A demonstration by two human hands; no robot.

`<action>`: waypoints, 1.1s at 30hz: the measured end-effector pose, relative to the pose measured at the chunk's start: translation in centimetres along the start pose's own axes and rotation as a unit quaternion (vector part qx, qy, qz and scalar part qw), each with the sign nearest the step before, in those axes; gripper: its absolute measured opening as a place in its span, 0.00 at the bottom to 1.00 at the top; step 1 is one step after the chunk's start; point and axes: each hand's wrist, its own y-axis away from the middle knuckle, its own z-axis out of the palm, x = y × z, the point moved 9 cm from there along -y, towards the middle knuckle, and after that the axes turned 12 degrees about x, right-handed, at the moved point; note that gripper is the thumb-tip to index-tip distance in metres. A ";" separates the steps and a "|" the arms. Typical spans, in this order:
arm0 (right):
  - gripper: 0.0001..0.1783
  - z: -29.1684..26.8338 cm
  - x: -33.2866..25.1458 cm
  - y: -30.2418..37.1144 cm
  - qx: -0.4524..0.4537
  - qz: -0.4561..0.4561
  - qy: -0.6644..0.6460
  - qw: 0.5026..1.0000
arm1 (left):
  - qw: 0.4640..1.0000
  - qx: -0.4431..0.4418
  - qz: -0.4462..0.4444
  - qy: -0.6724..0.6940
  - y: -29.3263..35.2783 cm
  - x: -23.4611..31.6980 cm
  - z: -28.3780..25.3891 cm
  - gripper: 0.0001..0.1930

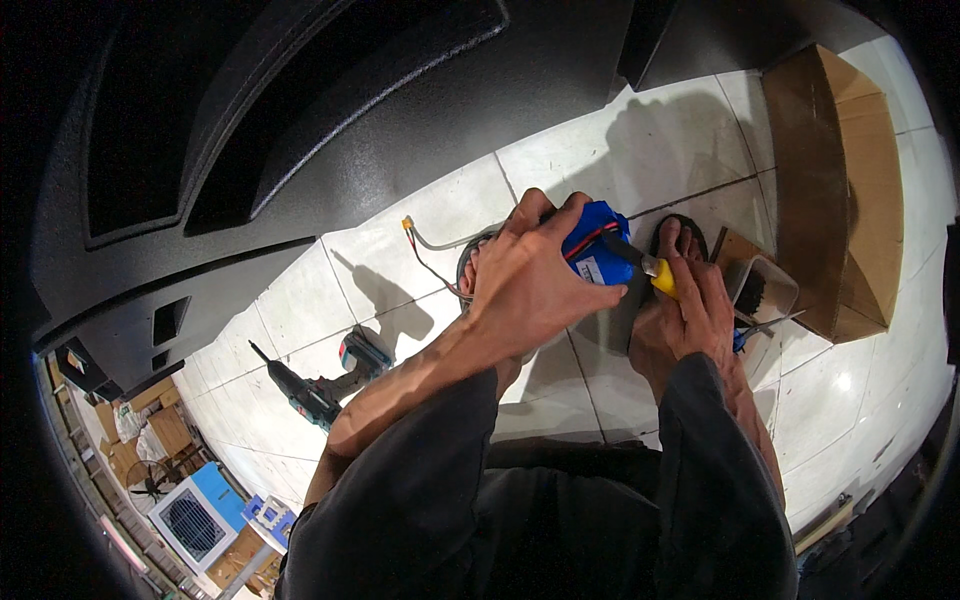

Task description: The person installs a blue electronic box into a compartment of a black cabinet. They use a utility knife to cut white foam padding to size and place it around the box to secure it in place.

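My left hand (535, 265) is wrapped round a blue battery pack (600, 215) that has a white label and a red and black wire on it. In my right hand (692, 310) is a yellow-handled utility knife (662, 278), its dark blade pointing left against the pack. Whether the blade cuts into the blue wrap cannot be made out. A cable with a yellow connector (407, 224) trails to the left of my left hand, and its other end is hidden behind that hand.
A green and black cordless drill (310, 392) lies on the tiled floor (540, 395) at left. An open cardboard box (840, 200) stands at right, beside a small bin (768, 290) with dark contents. A large black panel (430, 130) spans the far side.
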 end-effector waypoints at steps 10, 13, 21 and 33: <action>0.36 -0.4 -0.1 -0.2 0.006 0.003 0.014 1.000 | 1.000 -0.001 0.018 0.003 0.2 0.5 -0.2 0.41; 0.37 -0.3 -0.1 -0.1 0.007 -0.007 0.002 1.000 | 1.000 -0.001 0.028 0.010 0.3 0.2 0.2 0.41; 0.38 -0.5 -0.4 -0.2 0.006 -0.009 0.000 1.000 | 1.000 0.003 0.031 0.002 0.4 0.5 0.1 0.43; 0.38 -0.8 -0.3 -0.3 0.018 -0.022 -0.006 1.000 | 0.997 -0.014 0.067 0.026 0.2 1.3 -0.1 0.45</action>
